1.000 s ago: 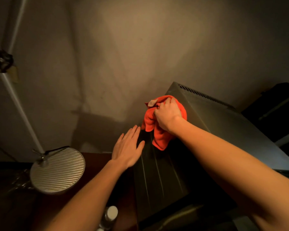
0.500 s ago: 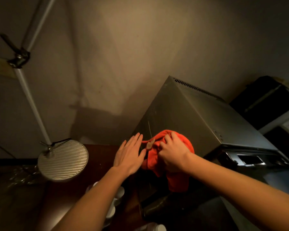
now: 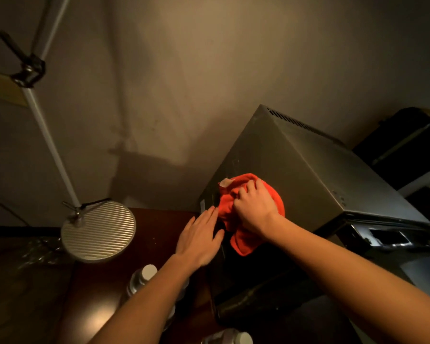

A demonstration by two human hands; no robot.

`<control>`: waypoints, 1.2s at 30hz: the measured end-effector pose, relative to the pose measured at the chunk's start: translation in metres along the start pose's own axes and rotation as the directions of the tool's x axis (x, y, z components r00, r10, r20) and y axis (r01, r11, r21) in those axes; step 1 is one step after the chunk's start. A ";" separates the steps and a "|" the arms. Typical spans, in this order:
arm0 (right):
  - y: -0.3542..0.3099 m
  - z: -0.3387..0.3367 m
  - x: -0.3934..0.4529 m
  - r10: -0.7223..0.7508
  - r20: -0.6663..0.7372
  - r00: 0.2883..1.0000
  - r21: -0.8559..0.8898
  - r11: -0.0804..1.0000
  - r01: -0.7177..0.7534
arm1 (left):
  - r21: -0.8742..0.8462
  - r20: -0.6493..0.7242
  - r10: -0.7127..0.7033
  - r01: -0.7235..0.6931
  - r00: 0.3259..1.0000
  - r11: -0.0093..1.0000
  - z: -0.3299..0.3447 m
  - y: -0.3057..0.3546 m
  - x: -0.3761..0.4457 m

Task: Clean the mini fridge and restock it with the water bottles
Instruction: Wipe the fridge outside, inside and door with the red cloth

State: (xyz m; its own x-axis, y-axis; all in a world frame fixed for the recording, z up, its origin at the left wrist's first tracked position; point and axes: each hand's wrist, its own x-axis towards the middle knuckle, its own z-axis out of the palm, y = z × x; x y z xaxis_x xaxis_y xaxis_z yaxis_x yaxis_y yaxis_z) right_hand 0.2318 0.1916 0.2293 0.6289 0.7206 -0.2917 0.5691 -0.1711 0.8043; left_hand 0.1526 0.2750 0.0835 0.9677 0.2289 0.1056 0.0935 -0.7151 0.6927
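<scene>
Hands work at a grey fridge (image 3: 315,170) on a dark table (image 3: 157,224), seen from above. Right hand (image 3: 256,207) has its fingers (image 3: 250,186) curled around a bunched orange cloth (image 3: 243,240), pressing it against the fridge's left side near the top edge. Left hand (image 3: 199,238) lies flat, fingers together and straight, touching that side just beside the cloth. White-capped bottles (image 3: 144,275) stand on the table below the left forearm. A lamp's round ribbed base (image 3: 98,234) sits farther left.

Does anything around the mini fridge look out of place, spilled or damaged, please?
Nothing stands out. The right hand presses an orange cloth against the mini fridge, the left hand lies flat beside it, and capped water bottles stand upright below. The dim light hides fine marks.
</scene>
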 end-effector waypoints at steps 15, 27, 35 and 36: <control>-0.071 0.038 -0.014 -0.330 0.205 0.922 0.088 0.944 0.318 | -0.017 0.008 -0.072 0.072 0.997 0.997 0.005 -0.021 0.001; -0.034 0.035 0.074 0.062 0.033 0.998 -0.050 0.997 -0.060 | -0.051 0.023 -0.140 0.141 0.990 0.989 0.012 -0.042 0.023; -0.076 0.056 0.033 -0.428 0.243 0.871 0.049 0.902 0.430 | -0.060 0.029 -0.143 0.144 0.989 0.988 0.014 -0.044 0.035; -0.083 0.058 0.028 -0.463 0.251 0.850 0.046 0.883 0.468 | -0.062 0.029 -0.144 0.146 0.989 0.987 0.014 -0.046 0.035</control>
State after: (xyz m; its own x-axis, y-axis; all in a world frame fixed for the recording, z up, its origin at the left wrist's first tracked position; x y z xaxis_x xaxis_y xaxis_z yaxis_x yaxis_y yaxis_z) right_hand 0.2329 0.1869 0.1242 0.4038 0.5234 -0.7504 0.8209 0.1549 0.5497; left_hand 0.1857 0.3065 0.0459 0.9506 0.3100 -0.0162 0.2186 -0.6316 0.7438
